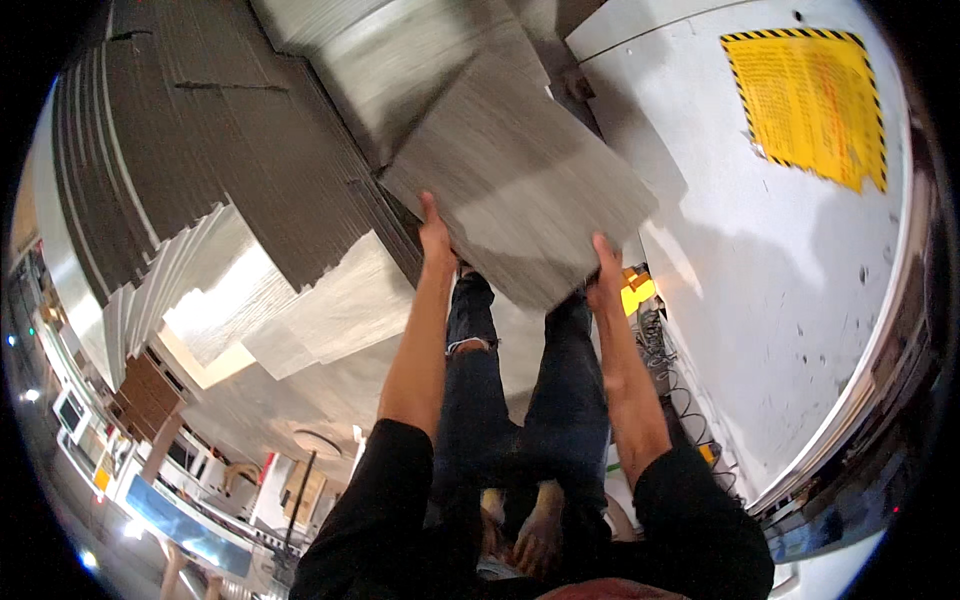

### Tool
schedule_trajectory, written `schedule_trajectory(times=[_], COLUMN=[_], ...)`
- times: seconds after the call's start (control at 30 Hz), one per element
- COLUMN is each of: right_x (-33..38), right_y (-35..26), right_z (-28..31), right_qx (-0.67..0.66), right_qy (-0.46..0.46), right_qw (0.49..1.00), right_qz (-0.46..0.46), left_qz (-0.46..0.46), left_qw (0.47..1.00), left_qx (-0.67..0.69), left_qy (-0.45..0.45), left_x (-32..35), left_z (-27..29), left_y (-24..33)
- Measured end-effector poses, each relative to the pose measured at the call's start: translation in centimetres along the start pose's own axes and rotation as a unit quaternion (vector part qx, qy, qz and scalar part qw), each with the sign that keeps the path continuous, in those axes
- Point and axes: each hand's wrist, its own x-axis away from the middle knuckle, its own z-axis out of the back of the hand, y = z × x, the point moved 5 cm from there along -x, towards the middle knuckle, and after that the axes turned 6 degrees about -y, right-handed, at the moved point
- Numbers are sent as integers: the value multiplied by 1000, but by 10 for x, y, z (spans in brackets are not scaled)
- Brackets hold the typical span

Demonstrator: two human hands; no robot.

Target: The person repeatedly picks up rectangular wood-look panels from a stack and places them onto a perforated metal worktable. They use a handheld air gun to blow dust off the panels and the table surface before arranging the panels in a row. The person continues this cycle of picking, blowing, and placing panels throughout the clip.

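Observation:
A flat grey rectangular board (pixel 530 180) with a streaked, wood-like surface lies across both my hands, tilted in front of my legs. My left hand (pixel 434 238) grips its near left edge, the thumb on top and the fingers mostly hidden beneath. At the right edge my right hand (pixel 605 272) holds it the same way, thumb upward. Whether it is one board or several thin ones stacked cannot be told. Its far left corner reaches next to the pile of dark sheets (pixel 230 130).
Pale, glossy sheets (pixel 330 300) jut from under the dark ones at left. More grey sheets (pixel 420 70) lie beyond the board. To the right stands a white panel (pixel 800 280) bearing a yellow notice (pixel 810 105). Coiled black cables (pixel 655 340) and a yellow object (pixel 637 290) sit along its foot.

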Motion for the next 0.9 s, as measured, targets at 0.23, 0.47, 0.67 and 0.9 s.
schedule_trajectory(times=[0.23, 0.47, 0.67, 0.9], right_x=[206, 386, 483, 646], right_y=[8, 65, 164, 219], right_z=[56, 106, 122, 159], right_qx=[-54, -59, -85, -228], right_qy=[155, 279, 322, 331], right_qw=[985, 956, 935, 887], right_qz=[57, 69, 126, 229], left_qz=[80, 171, 63, 10], left_qw=[985, 959, 863, 728], left_qx=[-94, -105, -349, -498], left_qy=[-121, -198, -359, -471], left_x=[105, 163, 230, 407], left_z=[42, 140, 144, 149], left_y=[-92, -186, -189, -234])
